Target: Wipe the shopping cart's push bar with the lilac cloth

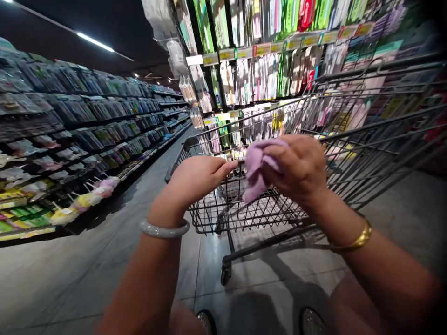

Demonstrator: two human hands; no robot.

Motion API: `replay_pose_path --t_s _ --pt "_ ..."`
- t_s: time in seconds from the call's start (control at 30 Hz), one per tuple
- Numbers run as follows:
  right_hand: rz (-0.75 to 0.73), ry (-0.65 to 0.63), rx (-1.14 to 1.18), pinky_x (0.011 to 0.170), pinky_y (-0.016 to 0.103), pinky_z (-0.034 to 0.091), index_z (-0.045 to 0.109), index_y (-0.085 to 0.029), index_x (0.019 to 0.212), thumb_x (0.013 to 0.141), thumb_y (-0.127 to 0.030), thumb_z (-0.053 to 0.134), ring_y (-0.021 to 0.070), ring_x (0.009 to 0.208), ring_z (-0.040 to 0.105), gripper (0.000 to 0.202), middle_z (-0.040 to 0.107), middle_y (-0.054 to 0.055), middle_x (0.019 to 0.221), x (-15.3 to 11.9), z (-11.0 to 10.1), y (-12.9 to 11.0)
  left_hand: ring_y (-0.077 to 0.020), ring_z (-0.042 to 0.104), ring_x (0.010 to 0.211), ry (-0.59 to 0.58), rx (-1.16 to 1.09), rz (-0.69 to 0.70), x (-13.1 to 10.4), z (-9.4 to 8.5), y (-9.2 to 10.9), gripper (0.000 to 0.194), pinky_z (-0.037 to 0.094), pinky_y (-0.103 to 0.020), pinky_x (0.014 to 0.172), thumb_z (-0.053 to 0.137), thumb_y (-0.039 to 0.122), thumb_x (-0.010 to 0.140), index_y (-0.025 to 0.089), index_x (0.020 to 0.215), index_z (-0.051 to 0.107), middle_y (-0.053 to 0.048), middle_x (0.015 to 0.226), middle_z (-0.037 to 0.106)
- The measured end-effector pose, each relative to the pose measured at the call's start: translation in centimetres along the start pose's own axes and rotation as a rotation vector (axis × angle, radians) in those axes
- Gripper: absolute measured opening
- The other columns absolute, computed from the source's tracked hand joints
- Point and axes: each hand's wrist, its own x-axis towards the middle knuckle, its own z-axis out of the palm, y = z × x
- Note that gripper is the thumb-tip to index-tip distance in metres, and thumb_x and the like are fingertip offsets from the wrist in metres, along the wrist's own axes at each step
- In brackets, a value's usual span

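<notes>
Wears two bangles: a pale bangle (164, 230) on the left wrist, a gold bangle (363, 235) on the right. Clenches one purple cloth (254, 167), bunched, in the right hand (301, 163), with folds hanging out toward the left hand (199, 174). Reaches with that left hand to just beside the cloth, thumb out straight; cannot tell, with most fingers hidden, whether closed on a bar. Works close over one cart (206, 218). Faces, beyond, one rack (244, 52) of hanging packets and, farther left, one long shelf (28, 233).
</notes>
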Motion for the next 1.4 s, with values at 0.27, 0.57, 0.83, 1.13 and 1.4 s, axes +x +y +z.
replay_pose_path --t_s 0.27,0.57,0.83,1.13,1.4 --pt "0.108 0.016 0.004 0.090 0.046 0.044 0.063 -0.026 0.109 0.086 -0.036 0.061 0.0276 0.109 0.056 0.025 0.065 0.007 0.114 0.2 0.9 -1.1 -0.0153 0.051 0.059 0.116 0.010 -0.024 2.2 1.6 0.7 0.066 0.026 -0.030 0.058 0.023 0.067 0.095 0.021 0.070 0.063 -0.003 0.068 0.064" --pt "0.309 0.138 0.026 0.087 0.042 0.046 0.069 -0.019 0.093 0.085 -0.026 0.059 0.0242 0.093 0.062 0.015 0.071 0.010 0.095 2.0 -0.7 3.9 -0.0164 0.049 0.057 0.175 0.073 -0.033 2.4 2.2 0.9 0.069 0.025 -0.030 0.056 0.018 0.068 0.094 0.022 0.066 0.061 -0.004 0.062 0.059" --pt "0.118 -0.137 0.061 0.089 0.048 0.042 0.060 -0.025 0.118 0.085 -0.048 0.060 0.0308 0.109 0.053 0.041 0.062 0.010 0.120 1.8 0.7 -3.3 -0.0173 0.053 0.062 0.163 0.097 -0.020 2.3 2.1 0.7 0.062 0.020 -0.030 0.054 0.021 0.061 0.097 0.022 0.073 0.063 -0.004 0.069 0.063" --pt "0.249 -0.079 0.156 0.083 0.045 0.044 0.060 -0.025 0.107 0.086 -0.035 0.059 0.0268 0.097 0.055 0.023 0.063 0.009 0.104 2.1 -0.4 -0.1 -0.0149 0.048 0.056 0.173 0.080 -0.020 1.9 2.1 0.8 0.068 0.021 -0.030 0.054 0.017 0.068 0.094 0.021 0.069 0.059 -0.004 0.063 0.060" --pt "0.081 -0.026 0.086 0.093 0.051 0.042 0.059 -0.028 0.114 0.085 -0.037 0.060 0.0296 0.110 0.054 0.031 0.063 0.006 0.116 0.4 1.7 -3.0 -0.0158 0.052 0.061 0.135 0.056 -0.010 2.0 1.9 0.8 0.062 0.024 -0.030 0.056 0.022 0.062 0.097 0.021 0.073 0.062 -0.004 0.070 0.064"
